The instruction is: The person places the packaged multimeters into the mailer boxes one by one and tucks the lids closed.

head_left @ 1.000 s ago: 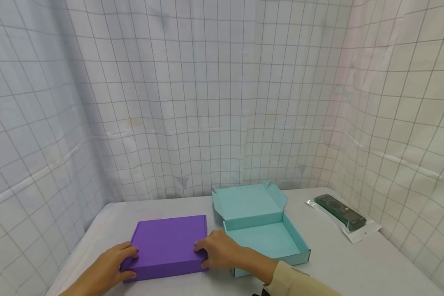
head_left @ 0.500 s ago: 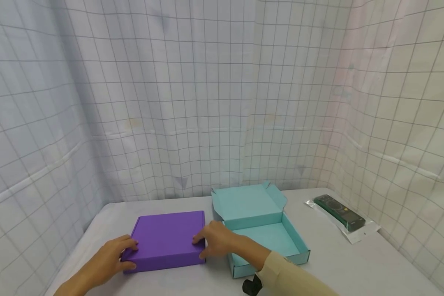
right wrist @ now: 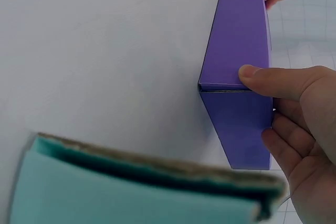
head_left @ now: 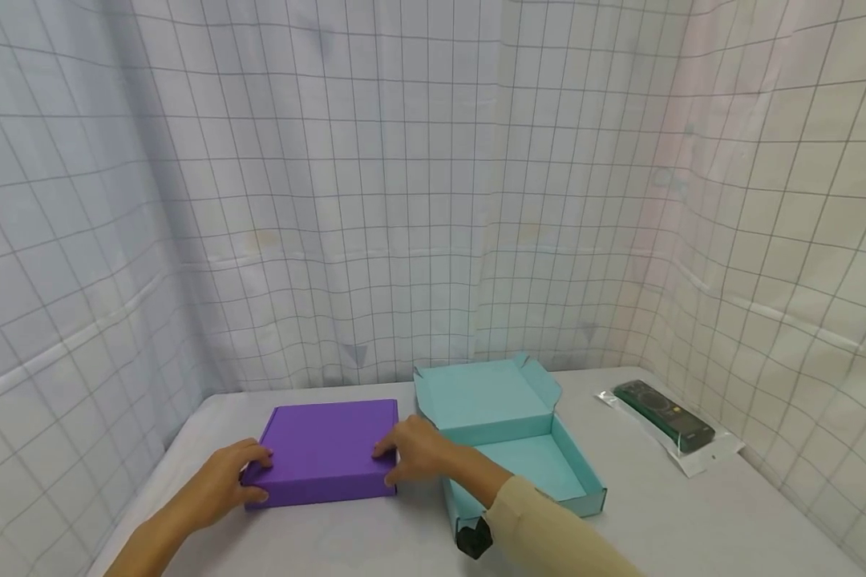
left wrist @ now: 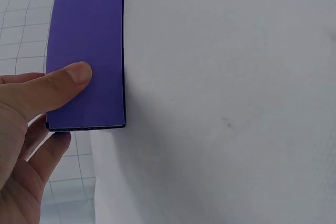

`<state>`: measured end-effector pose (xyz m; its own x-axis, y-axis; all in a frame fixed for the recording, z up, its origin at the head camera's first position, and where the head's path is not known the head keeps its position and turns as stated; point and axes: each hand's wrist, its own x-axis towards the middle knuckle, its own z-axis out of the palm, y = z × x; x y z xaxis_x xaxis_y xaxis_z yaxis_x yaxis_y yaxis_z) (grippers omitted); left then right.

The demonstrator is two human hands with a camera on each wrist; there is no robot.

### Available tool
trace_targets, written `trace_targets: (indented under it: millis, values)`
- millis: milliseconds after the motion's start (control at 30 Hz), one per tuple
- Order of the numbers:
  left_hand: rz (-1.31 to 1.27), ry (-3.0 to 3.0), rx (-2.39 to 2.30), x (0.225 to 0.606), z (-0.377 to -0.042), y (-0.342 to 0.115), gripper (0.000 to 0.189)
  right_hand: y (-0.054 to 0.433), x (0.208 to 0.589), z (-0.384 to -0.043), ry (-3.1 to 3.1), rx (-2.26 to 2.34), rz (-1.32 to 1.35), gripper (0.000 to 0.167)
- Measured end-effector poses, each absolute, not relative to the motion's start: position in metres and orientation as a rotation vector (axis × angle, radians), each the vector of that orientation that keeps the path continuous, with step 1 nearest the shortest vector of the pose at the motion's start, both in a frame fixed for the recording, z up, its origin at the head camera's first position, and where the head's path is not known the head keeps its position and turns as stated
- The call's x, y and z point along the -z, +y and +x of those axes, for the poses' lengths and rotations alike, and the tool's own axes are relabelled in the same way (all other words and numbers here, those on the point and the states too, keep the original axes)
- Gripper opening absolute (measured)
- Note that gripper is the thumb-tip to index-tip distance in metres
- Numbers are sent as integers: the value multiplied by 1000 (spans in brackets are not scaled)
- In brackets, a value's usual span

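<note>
Left hand [head_left: 220, 482] and right hand [head_left: 418, 452] grip the purple box [head_left: 326, 441], scooted farther back now, so looks like repositioning; it's still closed.

Purple cardbd box [head_left: 328, 441] is closed & flat, at L side of wht tbl [head_left: 346, 545].

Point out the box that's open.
The teal box on the right: its lid is folded back, while the purple box is closed.

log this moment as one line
left hand: grips purple box; right hand: grips purple box; purple box: closed; teal box: open; bagged device: right of teal box
</note>
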<state>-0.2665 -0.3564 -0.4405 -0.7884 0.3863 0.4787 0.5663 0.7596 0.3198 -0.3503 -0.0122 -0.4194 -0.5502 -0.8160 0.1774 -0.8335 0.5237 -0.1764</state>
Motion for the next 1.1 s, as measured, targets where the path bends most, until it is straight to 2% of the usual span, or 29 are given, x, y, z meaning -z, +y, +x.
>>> trace_targets:
  millis: [400,833,1100]
  values:
    - [-669,-2529,615,443,-274,-364,47,-23,423,-358,-2676,-405,1432,39]
    - [-596,-2780,654,419,-283,-358,43,-14,413,-368,-2737,-469,1482,39]
    - [-617,-2849,731,405,-288,-353,35,3,401,-375,-2799,-615,1510,50]
